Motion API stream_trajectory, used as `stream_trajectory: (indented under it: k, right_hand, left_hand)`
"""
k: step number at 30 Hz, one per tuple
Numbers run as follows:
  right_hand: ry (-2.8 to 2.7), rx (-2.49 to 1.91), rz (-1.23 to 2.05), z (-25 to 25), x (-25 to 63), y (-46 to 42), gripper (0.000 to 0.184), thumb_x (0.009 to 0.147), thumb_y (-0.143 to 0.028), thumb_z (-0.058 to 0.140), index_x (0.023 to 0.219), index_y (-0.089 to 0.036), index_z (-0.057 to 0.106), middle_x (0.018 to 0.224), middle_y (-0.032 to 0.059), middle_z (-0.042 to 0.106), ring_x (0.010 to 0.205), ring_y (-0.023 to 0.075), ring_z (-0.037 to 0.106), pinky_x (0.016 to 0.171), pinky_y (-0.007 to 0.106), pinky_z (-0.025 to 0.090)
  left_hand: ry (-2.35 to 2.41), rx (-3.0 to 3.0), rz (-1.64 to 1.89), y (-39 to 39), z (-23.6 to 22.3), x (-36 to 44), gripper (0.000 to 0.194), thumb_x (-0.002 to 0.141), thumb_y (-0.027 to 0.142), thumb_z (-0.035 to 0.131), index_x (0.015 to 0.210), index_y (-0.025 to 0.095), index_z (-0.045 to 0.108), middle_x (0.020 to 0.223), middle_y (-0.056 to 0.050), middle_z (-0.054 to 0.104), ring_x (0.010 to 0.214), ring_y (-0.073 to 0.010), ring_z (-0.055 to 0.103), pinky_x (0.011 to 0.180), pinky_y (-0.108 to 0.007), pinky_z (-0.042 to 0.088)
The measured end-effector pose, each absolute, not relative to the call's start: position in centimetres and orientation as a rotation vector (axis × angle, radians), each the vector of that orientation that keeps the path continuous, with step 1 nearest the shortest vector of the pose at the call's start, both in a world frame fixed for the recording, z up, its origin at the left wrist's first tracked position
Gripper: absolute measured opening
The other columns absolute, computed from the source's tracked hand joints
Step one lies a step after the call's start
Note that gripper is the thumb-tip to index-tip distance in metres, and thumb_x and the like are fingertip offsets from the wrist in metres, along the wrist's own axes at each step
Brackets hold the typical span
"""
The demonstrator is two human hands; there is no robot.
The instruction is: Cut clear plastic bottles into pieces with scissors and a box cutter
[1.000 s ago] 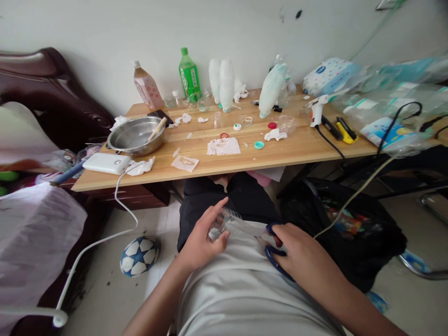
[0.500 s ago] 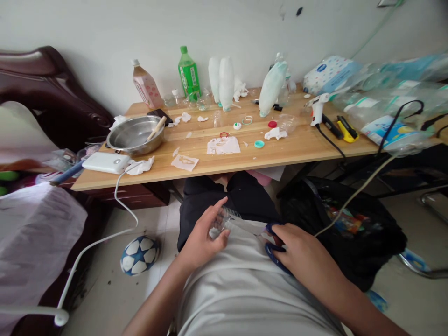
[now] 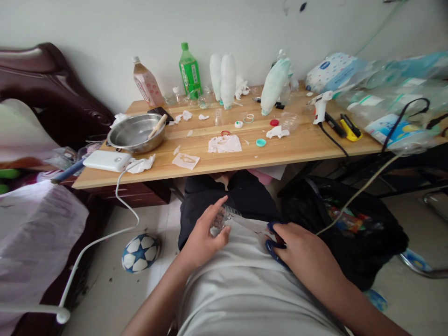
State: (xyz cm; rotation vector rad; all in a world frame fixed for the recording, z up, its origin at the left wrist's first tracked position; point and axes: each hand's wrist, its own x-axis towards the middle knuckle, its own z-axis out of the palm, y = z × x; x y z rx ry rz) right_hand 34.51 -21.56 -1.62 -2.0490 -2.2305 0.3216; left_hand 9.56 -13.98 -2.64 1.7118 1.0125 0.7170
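Over my lap, my left hand (image 3: 206, 234) curls round a clear ribbed piece of plastic bottle (image 3: 229, 214), thumb and index finger on either side of it. My right hand (image 3: 303, 245) grips blue-handled scissors (image 3: 275, 249), fingers through the loops. The blades point left toward the plastic and a thin clear strip of it seems to lie along them. Because the plastic is see-through, I cannot make out exactly where the blades meet it.
On the wooden table (image 3: 196, 175) stand a steel bowl (image 3: 135, 147), a green bottle (image 3: 190, 72), white-wrapped bottles (image 3: 228, 81), a glue gun (image 3: 320, 107) and a yellow cutter (image 3: 350, 128). A black rubbish bag (image 3: 350, 252) is at lower right, a ball (image 3: 141, 253) on the floor.
The scissors' handles have drawn closer together in my right hand. My left hand keeps its hold on the plastic piece. The view has shifted slightly.
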Motion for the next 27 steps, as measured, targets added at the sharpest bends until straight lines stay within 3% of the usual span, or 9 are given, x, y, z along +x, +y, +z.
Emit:
stream_trajectory:
  k: [10,17,27]
  right_hand:
    - [-2.196,-2.063,0.443,-1.12,34.59,-21.14,0.012,0.079,-0.014,0.070,0.087,-0.022,0.071,0.078,0.0012,0.069,0.075,0.0215,0.070,0.064,0.028,0.047]
    - [-2.226,-2.075,0.373,-1.25,34.62,-21.21,0.012,0.078,-0.015,0.069,0.087,-0.022,0.072,0.077,0.0018,0.070,0.071,0.0213,0.070,0.061,0.027,0.044]
    - [-2.228,-1.972,0.196,-1.90,34.87,-21.52,0.008,0.083,-0.019,0.062,0.078,-0.024,0.065,0.068,0.0004,0.067,0.062,0.0182,0.066,0.054,0.025,0.037]
  left_hand:
    - [0.991,1.713,0.712,-13.95,-2.83,9.39,0.066,0.090,0.026,0.061,0.153,0.026,0.040,0.147,-0.012,0.050,0.128,-0.0271,0.052,0.105,-0.036,0.045]
    - [0.998,1.713,0.708,-13.95,-2.83,9.39,0.068,0.089,0.024,0.061,0.154,0.029,0.039,0.143,-0.010,0.053,0.113,-0.0229,0.060,0.099,-0.035,0.048]
    - [1.024,1.747,0.704,-13.94,-2.89,9.55,0.068,0.090,0.026,0.061,0.154,0.026,0.039,0.143,-0.012,0.052,0.122,-0.0269,0.055,0.100,-0.036,0.048]
